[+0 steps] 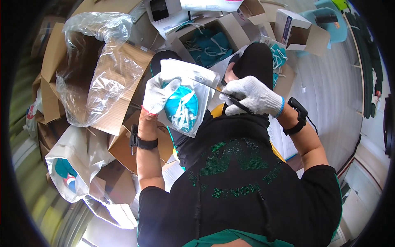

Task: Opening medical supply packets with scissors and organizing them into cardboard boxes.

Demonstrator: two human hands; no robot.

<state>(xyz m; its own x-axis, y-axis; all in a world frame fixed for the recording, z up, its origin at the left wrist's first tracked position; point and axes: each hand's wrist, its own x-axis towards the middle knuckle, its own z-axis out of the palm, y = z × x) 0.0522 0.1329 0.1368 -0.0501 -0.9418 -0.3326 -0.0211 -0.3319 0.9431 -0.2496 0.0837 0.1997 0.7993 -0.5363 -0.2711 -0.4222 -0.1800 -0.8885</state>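
My left hand (161, 94), in a white knitted glove, pinches the edge of a clear plastic bag (202, 76). Inside the bag lie teal cup-shaped masks (177, 101) with white straps; how many cannot be told. My right hand (254, 96), gloved the same way, is closed around a long thin dark tool (222, 91). The tool's narrow end reaches left across the upper part of the bag; whether it touches the plastic is unclear. The bag is held over my lap, between my knees.
Ahead stands an open carton (210, 43) of teal masks. A large cardboard box (123, 82) draped with clear plastic is at the left, a white sack (70, 160) with teal items below it. A small white box (291, 29) and a light-blue chair (329, 22) are far right.
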